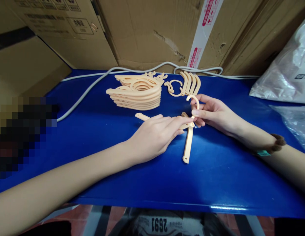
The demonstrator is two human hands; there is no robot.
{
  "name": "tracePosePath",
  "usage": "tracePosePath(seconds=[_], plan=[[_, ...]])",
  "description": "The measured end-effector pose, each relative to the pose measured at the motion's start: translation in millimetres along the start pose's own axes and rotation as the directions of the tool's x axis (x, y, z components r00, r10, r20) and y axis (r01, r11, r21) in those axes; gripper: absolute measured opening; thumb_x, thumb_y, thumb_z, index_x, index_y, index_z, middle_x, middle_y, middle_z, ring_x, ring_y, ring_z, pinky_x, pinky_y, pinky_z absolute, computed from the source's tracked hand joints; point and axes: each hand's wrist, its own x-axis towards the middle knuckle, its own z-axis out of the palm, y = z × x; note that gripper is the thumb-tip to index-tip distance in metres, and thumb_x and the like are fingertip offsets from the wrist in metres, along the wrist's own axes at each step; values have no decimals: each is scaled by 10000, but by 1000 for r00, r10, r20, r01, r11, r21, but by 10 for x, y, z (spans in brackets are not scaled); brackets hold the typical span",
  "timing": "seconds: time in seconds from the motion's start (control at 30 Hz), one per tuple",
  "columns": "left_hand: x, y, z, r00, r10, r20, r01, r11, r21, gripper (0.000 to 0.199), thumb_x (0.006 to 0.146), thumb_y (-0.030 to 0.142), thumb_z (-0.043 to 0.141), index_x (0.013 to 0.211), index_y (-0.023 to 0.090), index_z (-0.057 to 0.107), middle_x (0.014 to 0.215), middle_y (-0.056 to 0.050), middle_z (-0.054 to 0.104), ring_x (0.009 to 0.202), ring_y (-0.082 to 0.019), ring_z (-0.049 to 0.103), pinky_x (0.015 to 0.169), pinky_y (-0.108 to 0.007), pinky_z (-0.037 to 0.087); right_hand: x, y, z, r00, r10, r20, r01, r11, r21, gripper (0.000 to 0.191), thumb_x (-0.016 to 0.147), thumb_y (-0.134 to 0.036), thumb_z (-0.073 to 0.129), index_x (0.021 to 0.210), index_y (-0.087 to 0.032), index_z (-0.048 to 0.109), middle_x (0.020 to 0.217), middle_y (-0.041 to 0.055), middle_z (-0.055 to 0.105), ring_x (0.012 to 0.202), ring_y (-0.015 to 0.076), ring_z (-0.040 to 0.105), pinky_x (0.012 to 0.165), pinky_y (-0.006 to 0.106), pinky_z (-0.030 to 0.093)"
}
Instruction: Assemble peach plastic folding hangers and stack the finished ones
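Note:
My right hand point(212, 111) is closed, pinching a cream plastic hook point(197, 104) between thumb and fingers. The hook stands up from the joint of a folding clothes hanger point(187, 146). One hanger arm points toward me, and another arm's end point(142, 116) sticks out to the left beyond my left hand. My left hand point(158, 136) lies palm down over the hanger, its fingers pressed together and closed on the part near the joint. The palm and fingers hide much of the hanger's middle.
Behind my hands is a stack of cream hangers point(136, 102). Right of it lie loose hooks point(176, 94) and several curved arms point(191, 83). A white cable point(87, 98) runs along the back of the blue table point(152, 183). Cardboard boxes point(147, 32) and a plastic bag point(287, 65) border it.

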Motion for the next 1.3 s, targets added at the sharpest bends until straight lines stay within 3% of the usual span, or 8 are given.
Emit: tracePosePath(seconds=[0.37, 0.53, 0.77, 0.97, 1.17, 1.3], plan=[[5, -16, 27, 999, 28, 25, -32, 984, 176, 302, 1028, 217, 421, 1303, 130, 508, 1047, -51, 729, 843, -169, 669, 685, -300, 410, 4, 13, 9, 1000, -30, -5, 29, 997, -73, 355, 787, -263, 770, 1019, -162, 521, 661, -71, 589, 491, 49, 538, 487, 193, 438], [8, -2, 26, 999, 18, 40, -25, 983, 180, 286, 1019, 204, 436, 1283, 125, 513, 1035, -50, 730, 836, -174, 670, 685, -295, 407, 3, 9, 14, 999, -32, -1, 32, 996, -88, 342, 804, -265, 754, 1033, -164, 522, 667, -70, 588, 490, 50, 539, 488, 195, 451], [18, 22, 16, 1000, -22, 0, 22, 982, 189, 320, 1030, 211, 395, 1334, 119, 425, 963, -47, 730, 787, -158, 688, 635, -266, 421, 7, 4, 21, 999, -37, -14, 36, 995, -96, 378, 794, -290, 764, 1050, -166, 516, 662, -75, 562, 495, 54, 541, 498, 207, 462], [13, 7, 17, 996, -70, 64, 54, 972, 230, 402, 1013, 226, 419, 1397, 131, 346, 995, -50, 738, 741, -165, 694, 638, -263, 460, 5, -2, 19, 998, -59, 18, 61, 985, -159, 335, 807, -283, 751, 1004, -177, 500, 683, -68, 578, 505, 61, 568, 491, 203, 466], [14, -9, 14, 982, -133, 135, 95, 961, 259, 395, 1012, 257, 407, 1387, 134, 420, 1023, -71, 740, 806, -192, 716, 666, -272, 503, -32, 8, 94, 995, -93, 29, 98, 966, -238, 278, 843, -272, 708, 991, -193, 486, 703, -54, 585, 537, 72, 574, 509, 211, 477], [33, 8, -20, 973, -152, 175, 119, 976, 183, 315, 1031, 280, 360, 1227, 151, 571, 1107, -74, 718, 948, -201, 702, 762, -286, 517, -74, 12, 162, 992, -128, -20, 116, 946, -303, 345, 849, -309, 702, 1090, -205, 479, 734, -47, 583, 554, 79, 557, 499, 213, 463]])
